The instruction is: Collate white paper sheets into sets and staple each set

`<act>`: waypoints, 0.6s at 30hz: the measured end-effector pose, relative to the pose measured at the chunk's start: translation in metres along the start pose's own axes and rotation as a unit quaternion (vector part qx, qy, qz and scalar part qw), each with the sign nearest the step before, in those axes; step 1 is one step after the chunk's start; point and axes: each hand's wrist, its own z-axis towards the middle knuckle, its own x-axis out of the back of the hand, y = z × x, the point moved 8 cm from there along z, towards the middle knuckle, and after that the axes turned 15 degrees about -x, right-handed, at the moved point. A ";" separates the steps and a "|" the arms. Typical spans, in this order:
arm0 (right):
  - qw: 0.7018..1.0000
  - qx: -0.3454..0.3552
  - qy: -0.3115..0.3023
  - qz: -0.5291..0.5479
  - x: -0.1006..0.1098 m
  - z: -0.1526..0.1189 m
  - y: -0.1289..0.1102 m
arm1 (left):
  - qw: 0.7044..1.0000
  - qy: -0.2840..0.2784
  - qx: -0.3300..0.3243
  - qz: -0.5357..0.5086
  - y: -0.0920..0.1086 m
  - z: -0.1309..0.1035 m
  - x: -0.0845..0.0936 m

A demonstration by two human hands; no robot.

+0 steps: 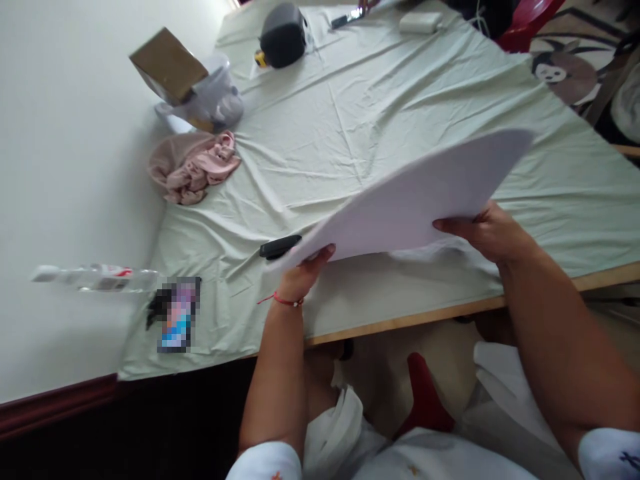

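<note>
The left hand [305,272] and right hand [490,233] both pinch the white sheet [400,207], thumbs on top. Its long way runs along the tabletop's [345,120] front edge, left hand nearer an end, other fingers mostly hidden

White sheet [405,207], pale green tablecloth [310,147]

No legible lettering; bottle label [114,277] and sleeve mark [629,459] too indistinct.
</note>
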 end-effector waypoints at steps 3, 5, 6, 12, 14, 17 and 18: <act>0.999 -0.045 -0.014 0.008 -0.002 0.002 0.007 | 0.997 0.040 0.028 -0.065 -0.005 -0.002 -0.005; 0.998 -0.058 -0.011 0.024 0.000 0.002 0.011 | 0.987 0.044 0.082 -0.131 -0.012 -0.005 -0.012; 0.997 -0.062 -0.011 0.033 0.000 0.003 0.012 | 0.981 0.048 0.108 -0.152 -0.015 -0.006 -0.014; 0.993 -0.102 -0.039 0.054 -0.003 0.005 0.020 | 0.966 0.069 0.176 -0.176 -0.023 -0.007 -0.018; 0.993 -0.094 -0.034 0.068 -0.002 0.005 0.018 | 0.967 0.057 0.171 -0.178 -0.021 -0.006 -0.021; 0.995 -0.047 -0.019 0.090 0.000 0.004 0.010 | 0.975 0.049 0.118 -0.180 -0.010 -0.004 -0.022; 0.995 -0.028 -0.020 0.092 0.000 0.003 0.006 | 0.979 0.052 0.093 -0.175 -0.005 -0.003 -0.019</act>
